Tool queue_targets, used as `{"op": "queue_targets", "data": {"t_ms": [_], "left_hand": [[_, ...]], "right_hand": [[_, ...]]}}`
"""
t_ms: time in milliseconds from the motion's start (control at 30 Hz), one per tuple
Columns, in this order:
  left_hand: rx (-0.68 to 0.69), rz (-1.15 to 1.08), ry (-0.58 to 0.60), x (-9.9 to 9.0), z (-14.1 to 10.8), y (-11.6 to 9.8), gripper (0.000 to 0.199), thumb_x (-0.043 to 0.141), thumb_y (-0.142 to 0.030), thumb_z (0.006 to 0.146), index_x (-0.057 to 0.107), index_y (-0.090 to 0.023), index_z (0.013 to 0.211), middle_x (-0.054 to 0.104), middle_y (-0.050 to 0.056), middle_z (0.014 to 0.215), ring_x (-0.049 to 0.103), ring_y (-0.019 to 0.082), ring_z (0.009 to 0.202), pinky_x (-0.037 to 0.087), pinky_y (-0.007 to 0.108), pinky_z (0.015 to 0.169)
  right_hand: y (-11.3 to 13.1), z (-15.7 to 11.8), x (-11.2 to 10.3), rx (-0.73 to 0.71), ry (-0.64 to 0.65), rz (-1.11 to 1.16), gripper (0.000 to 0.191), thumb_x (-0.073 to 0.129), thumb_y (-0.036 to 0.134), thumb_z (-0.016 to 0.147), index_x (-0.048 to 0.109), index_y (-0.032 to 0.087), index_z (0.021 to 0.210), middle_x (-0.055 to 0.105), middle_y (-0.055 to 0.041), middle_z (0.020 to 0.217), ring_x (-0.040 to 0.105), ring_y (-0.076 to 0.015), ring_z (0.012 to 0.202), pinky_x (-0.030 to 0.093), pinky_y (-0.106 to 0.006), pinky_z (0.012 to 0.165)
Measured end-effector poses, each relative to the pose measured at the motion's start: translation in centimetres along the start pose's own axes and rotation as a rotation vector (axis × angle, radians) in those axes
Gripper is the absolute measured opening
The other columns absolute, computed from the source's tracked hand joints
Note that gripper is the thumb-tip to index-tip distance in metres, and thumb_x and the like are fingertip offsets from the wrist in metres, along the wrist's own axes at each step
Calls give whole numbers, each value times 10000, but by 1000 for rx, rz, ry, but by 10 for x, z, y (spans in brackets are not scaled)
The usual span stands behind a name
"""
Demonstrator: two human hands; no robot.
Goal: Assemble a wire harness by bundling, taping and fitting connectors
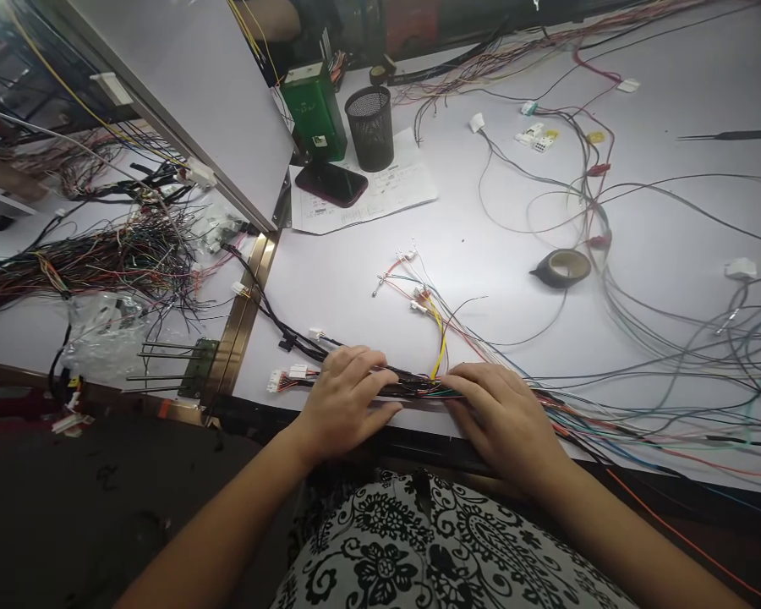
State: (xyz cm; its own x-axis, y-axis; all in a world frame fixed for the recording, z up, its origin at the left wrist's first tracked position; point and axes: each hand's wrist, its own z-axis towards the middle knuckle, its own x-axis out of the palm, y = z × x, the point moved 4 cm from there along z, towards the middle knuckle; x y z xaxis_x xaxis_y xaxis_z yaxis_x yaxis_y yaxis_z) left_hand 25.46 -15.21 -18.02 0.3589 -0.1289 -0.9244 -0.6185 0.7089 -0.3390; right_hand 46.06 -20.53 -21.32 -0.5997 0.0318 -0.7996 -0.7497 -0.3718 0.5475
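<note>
A wire harness (pixel 412 385) lies along the front edge of the white table, its many thin wires fanning out to the right. My left hand (pixel 348 397) is closed over the black-sleeved part of the bundle, thumb on the near side. My right hand (pixel 498 410) grips the same bundle a little to the right, beside a branch of yellow wires (pixel 442 342). White connectors (pixel 277 381) end the harness left of my left hand. Beyond the hands, loose wire ends with small terminals (pixel 380 283) and a white plug (pixel 418 306) rest on the table.
A roll of black tape (pixel 561 267) lies at the right, tweezers (pixel 736 135) farther back. Behind stand a green box (pixel 317 114) and a mesh pen cup (pixel 371 131), with a phone (pixel 331 183) on paper sheets (pixel 393 196). A white panel (pixel 196 85) rises at the left, near tangled wires (pixel 133 254).
</note>
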Motion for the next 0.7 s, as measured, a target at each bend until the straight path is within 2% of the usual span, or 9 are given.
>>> {"op": "queue_targets", "data": {"t_ms": [167, 267, 333, 433, 500, 600, 700], "left_hand": [[-15, 63, -41, 5, -17, -1, 94, 574, -231, 887, 640, -209, 951, 657, 50, 1005, 562, 211, 977, 404, 389, 915], [27, 57, -116, 5, -16, -5, 101, 563, -166, 882, 634, -203, 944, 674, 44, 1006, 567, 202, 987, 396, 387, 943], [43, 49, -136, 6, -11, -4, 155, 553, -143, 885, 623, -198, 1013, 684, 35, 992, 584, 188, 940, 415, 371, 899], [29, 47, -88, 8, -1, 1, 238, 508, -134, 910, 624, -218, 1100, 686, 17, 922, 593, 166, 821, 433, 325, 754], [4, 30, -36, 9, 4, 5, 249, 487, -155, 925, 643, -238, 1102, 679, 21, 916, 593, 165, 811, 432, 316, 721], [-11, 13, -25, 7, 3, 4, 224, 521, -192, 907, 672, -248, 1063, 660, 52, 1059, 587, 207, 968, 436, 389, 857], [-8, -11, -59, 6, -2, -3, 171, 580, -230, 869, 687, -238, 1003, 607, 68, 1211, 498, 260, 1177, 361, 472, 1027]], "right_hand": [[4, 5, -4, -30, -5, 22, 164, 555, 231, 917, 646, 216, 1052, 659, -70, 1043, 577, -222, 961, 433, -389, 844], [5, 7, -5, -31, -18, 24, 156, 547, 216, 919, 649, 207, 1037, 664, -69, 1022, 579, -214, 931, 435, -378, 823], [5, 8, -4, -35, -22, 23, 163, 535, 199, 923, 648, 201, 1040, 667, -69, 1020, 577, -212, 926, 435, -377, 823], [4, 8, -3, -36, -21, 5, 175, 527, 187, 926, 649, 196, 1051, 669, -71, 1027, 572, -220, 941, 430, -386, 833], [3, 8, -2, -38, -27, -7, 185, 515, 177, 929, 653, 192, 1052, 669, -74, 1025, 570, -225, 947, 429, -389, 831], [4, 8, -2, -37, -32, -4, 194, 503, 168, 933, 656, 192, 1049, 667, -73, 1025, 567, -221, 943, 429, -387, 827], [4, 8, -2, -25, -24, 8, 187, 517, 186, 931, 662, 202, 1048, 660, -66, 1020, 561, -215, 934, 429, -385, 828]]}}
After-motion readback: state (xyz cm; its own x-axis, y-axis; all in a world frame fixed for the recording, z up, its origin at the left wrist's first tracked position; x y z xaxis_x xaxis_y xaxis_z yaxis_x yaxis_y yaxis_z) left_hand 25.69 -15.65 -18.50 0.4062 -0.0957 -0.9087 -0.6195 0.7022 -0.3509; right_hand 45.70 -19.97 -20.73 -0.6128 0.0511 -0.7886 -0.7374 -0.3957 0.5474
